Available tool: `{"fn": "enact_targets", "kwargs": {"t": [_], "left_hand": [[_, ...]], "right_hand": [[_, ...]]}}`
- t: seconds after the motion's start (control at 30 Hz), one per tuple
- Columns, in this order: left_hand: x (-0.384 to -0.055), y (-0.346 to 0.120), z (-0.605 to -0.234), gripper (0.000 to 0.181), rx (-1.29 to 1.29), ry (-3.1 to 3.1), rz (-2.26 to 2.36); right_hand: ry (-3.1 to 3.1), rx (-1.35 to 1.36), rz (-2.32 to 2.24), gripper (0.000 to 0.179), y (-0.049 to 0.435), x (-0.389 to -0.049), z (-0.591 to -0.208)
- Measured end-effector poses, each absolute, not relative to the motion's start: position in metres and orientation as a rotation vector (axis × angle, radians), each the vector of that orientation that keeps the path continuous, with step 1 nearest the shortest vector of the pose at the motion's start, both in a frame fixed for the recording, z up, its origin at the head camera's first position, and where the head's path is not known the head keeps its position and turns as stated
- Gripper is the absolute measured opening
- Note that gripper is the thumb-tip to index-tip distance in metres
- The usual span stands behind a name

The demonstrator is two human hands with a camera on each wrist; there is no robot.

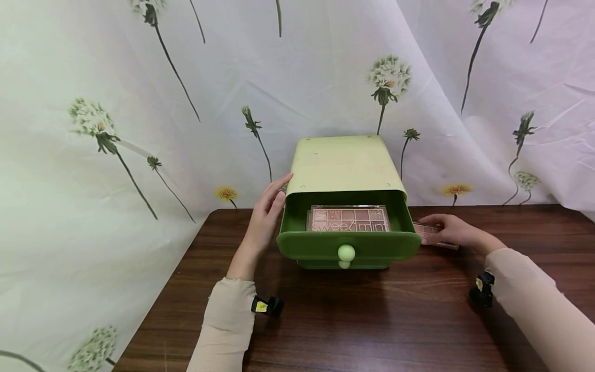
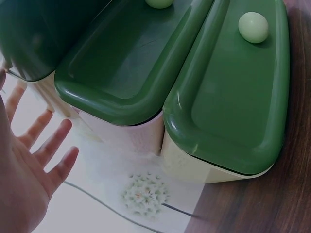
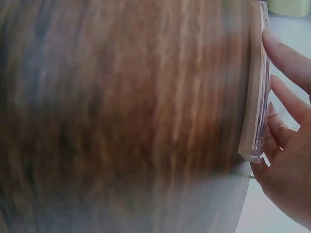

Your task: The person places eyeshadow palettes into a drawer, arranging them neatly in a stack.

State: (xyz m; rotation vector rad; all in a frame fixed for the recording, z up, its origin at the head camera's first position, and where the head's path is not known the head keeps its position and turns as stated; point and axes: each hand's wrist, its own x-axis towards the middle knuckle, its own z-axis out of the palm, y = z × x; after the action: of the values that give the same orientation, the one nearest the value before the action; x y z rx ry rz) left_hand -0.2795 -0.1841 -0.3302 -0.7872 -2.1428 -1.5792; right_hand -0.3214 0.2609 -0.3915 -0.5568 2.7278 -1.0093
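A small cabinet with a pale yellow-green shell has its green upper drawer pulled out. Inside lies an eyeshadow palette with a clear lid lettered "sweet mint". My left hand is at the cabinet's left side, fingertips by the shell's edge; the left wrist view shows its fingers spread and holding nothing. To the right of the cabinet, my right hand holds a second eyeshadow palette, thumb toward the near side and fingers farther back. That palette appears edge-on, low over the wood, in the right wrist view.
The cabinet stands on a dark brown wooden table, close to a white cloth backdrop printed with dandelions. Lower down, a green drawer front with a round pale knob shows in the left wrist view.
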Motion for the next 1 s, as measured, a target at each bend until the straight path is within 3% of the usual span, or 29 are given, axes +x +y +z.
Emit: {"fn": "enact_targets", "kwargs": {"t": [0.53, 1.0], "left_hand": [[-0.2773, -0.1839, -0.3284, 0.045, -0.782, -2.153, -1.591], [-0.2794, -0.1835, -0.3306, 0.047, -0.792, -2.137, -1.607]], "right_hand": [[2.761, -0.559, -0.923, 0.073, 0.2566, -0.3249, -0.393], [2.827, -0.558, -0.905, 0.064, 0.2574, -0.3172, -0.3848]]}}
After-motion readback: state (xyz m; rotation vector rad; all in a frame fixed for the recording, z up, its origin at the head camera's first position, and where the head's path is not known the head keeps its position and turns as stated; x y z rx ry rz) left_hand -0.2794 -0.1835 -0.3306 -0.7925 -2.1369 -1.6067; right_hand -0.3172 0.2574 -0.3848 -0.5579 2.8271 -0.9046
